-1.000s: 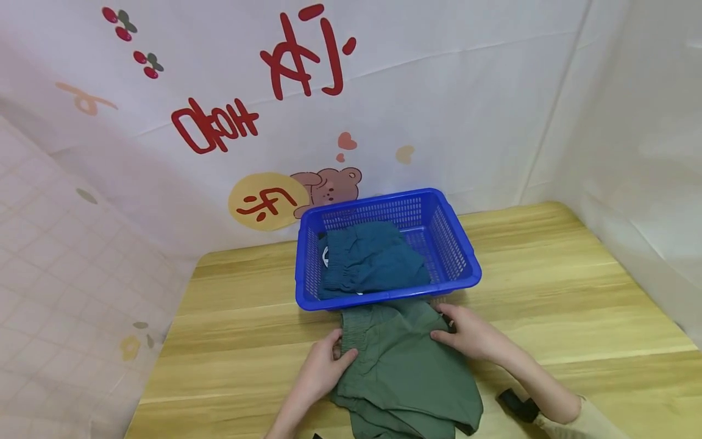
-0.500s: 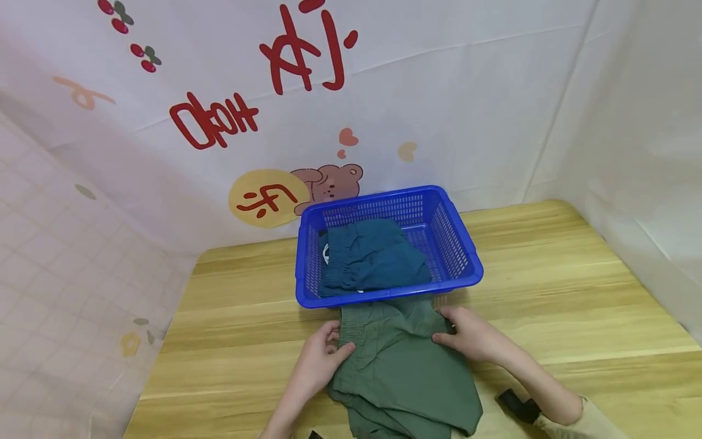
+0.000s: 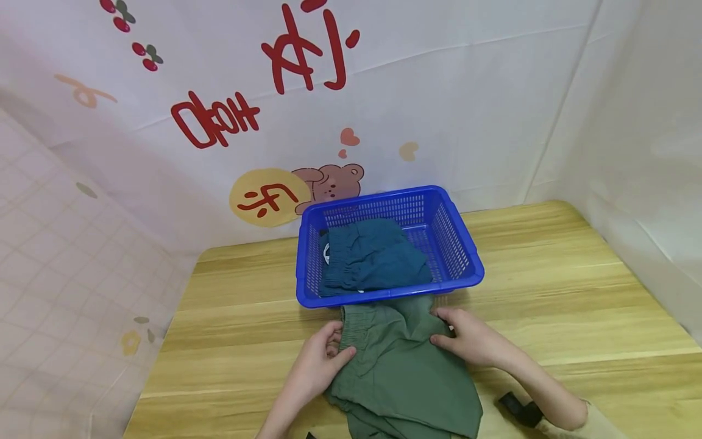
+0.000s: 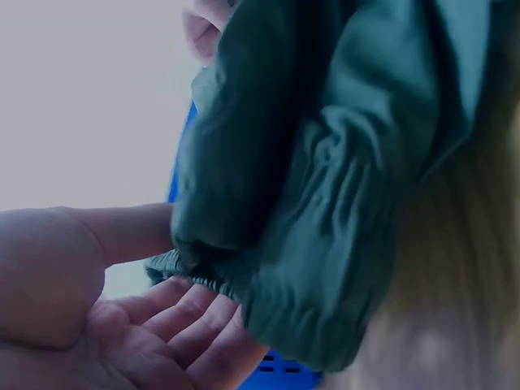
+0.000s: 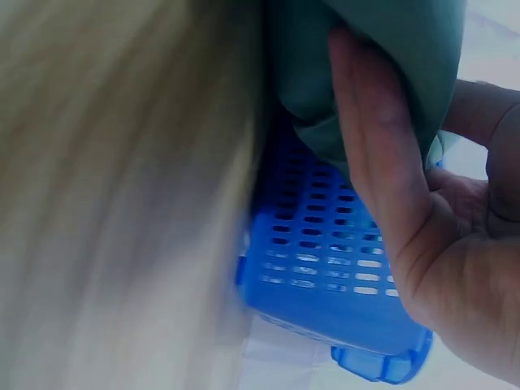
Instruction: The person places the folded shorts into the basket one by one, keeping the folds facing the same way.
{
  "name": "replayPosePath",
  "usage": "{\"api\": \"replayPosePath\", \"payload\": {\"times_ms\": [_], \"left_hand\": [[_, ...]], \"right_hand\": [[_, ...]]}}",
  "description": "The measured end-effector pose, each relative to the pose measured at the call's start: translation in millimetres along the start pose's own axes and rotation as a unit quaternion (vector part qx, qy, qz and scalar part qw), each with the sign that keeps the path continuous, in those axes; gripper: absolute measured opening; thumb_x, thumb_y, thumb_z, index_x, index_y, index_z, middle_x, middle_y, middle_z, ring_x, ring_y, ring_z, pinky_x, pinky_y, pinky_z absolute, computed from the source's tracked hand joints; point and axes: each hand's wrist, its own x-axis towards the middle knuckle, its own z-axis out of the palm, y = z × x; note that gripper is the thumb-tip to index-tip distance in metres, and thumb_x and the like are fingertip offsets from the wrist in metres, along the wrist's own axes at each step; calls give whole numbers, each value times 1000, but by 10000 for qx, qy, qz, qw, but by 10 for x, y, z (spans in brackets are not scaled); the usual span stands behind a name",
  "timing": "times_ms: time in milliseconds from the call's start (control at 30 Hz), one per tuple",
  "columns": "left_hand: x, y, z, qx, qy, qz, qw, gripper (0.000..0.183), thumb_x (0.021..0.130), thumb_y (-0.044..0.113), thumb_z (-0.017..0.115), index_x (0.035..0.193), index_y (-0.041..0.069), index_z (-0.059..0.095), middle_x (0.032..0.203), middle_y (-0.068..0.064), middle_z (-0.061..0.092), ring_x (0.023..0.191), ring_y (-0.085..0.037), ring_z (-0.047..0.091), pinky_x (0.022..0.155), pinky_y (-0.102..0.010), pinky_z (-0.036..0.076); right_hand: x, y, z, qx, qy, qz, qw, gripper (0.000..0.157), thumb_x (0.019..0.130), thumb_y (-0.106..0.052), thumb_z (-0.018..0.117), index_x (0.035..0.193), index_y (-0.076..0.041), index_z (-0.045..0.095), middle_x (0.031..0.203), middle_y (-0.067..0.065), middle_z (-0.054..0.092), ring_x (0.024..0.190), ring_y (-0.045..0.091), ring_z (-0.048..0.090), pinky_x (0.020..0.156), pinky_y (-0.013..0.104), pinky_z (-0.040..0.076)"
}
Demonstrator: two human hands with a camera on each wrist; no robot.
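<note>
A pair of green shorts [image 3: 411, 372] with a gathered elastic waistband lies in loose folds at the front of the table. On its left side my left hand [image 3: 320, 363] pinches the waistband, thumb on top and fingers underneath; the left wrist view shows the cloth [image 4: 325, 244] between thumb and fingers. My right hand [image 3: 466, 335] grips the opposite edge near the basket, and in the right wrist view its fingers reach under the fabric [image 5: 309, 73]. Just beyond the shorts stands a blue plastic basket [image 3: 384, 296] holding folded teal shorts [image 3: 378, 256].
Under everything is a wood-grain table [image 3: 241, 341]. A white printed cloth [image 3: 466, 110] rises behind and along the sides. By my right forearm sits a small black object [image 3: 518, 408]. The basket's front rim overlaps the far edge of the green shorts in the head view.
Both hands keep their hold on the green shorts, which have shifted only slightly, their lower left folds spreading a little leftward. The head view has tilted slightly; the basket stays put.
</note>
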Motion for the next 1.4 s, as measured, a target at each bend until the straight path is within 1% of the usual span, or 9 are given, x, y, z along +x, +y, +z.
{"api": "replayPosePath", "payload": {"times_ms": [167, 333, 467, 633, 733, 967, 1100, 1300, 1400], "left_hand": [[-93, 100, -70, -100, -245, 130, 9996, 52, 96, 19, 77, 138, -5, 58, 119, -17, 71, 89, -14, 58, 76, -19, 49], [-174, 173, -158, -228, -362, 209, 9989, 50, 96, 19, 77, 139, -1, 59, 120, -16, 71, 94, -13, 63, 79, -20, 53], [-228, 215, -207, -240, -342, 299, 9987, 47, 96, 18, 77, 136, 1, 60, 118, -13, 69, 89, -6, 60, 78, -19, 52], [-316, 276, -271, -457, -403, 314, 9976, 47, 97, 16, 76, 137, 1, 58, 113, -10, 66, 82, -2, 53, 73, -18, 48], [-363, 310, -316, -590, -369, 261, 9972, 49, 97, 16, 77, 139, 0, 57, 115, -10, 68, 85, -2, 54, 75, -17, 48], [-420, 355, -366, -824, 280, 343, 9956, 46, 95, 15, 78, 135, 4, 60, 111, -11, 74, 93, -2, 64, 83, -20, 56], [-427, 382, -345, -1124, 735, 444, 9900, 43, 93, 10, 79, 133, 9, 64, 110, -9, 77, 93, -2, 68, 83, -22, 59], [-424, 398, -278, -1349, 1397, 1112, 9746, 44, 93, 2, 76, 135, -2, 62, 111, -17, 76, 89, 1, 68, 80, -21, 60], [-417, 396, -245, -1382, 1597, 1199, 9700, 46, 94, 0, 75, 137, -6, 60, 112, -21, 76, 88, 2, 69, 81, -21, 60]], "right_hand": [[-45, -75, -80, 575, -262, -309, 9975, 13, 100, -22, 72, 109, -14, 68, 100, -5, 70, 93, -5, 62, 74, 23, 55], [-123, -168, -160, 1063, -414, -501, 9922, 12, 102, -21, 69, 111, -14, 67, 104, -1, 70, 92, -6, 61, 73, 22, 57], [-190, -251, -221, 1197, -346, -604, 9904, 12, 103, -20, 68, 112, -12, 65, 103, -1, 67, 87, -5, 59, 70, 22, 55], [-243, -329, -289, 1161, -247, -798, 9897, 10, 103, -16, 68, 103, -11, 59, 92, -5, 56, 73, -5, 53, 61, 21, 49], [-282, -371, -330, 1144, -147, -812, 9900, 8, 103, -16, 67, 106, -12, 61, 95, -4, 58, 79, -5, 53, 63, 22, 51], [-324, -461, -346, 1305, 478, -739, 9875, 12, 104, -10, 65, 115, -13, 64, 92, -4, 63, 75, -1, 56, 59, 23, 50], [-314, -491, -297, 1418, 960, -751, 9824, 22, 103, -5, 64, 124, -10, 67, 99, 0, 71, 78, -2, 62, 60, 24, 55], [-301, -502, -242, 1866, 1442, -491, 9706, 34, 103, -2, 61, 137, 3, 63, 112, 19, 75, 86, 0, 73, 67, 29, 63], [-280, -492, -227, 1978, 1624, -419, 9658, 35, 104, -2, 61, 138, 4, 62, 109, 18, 77, 85, 2, 75, 67, 30, 64]]}}
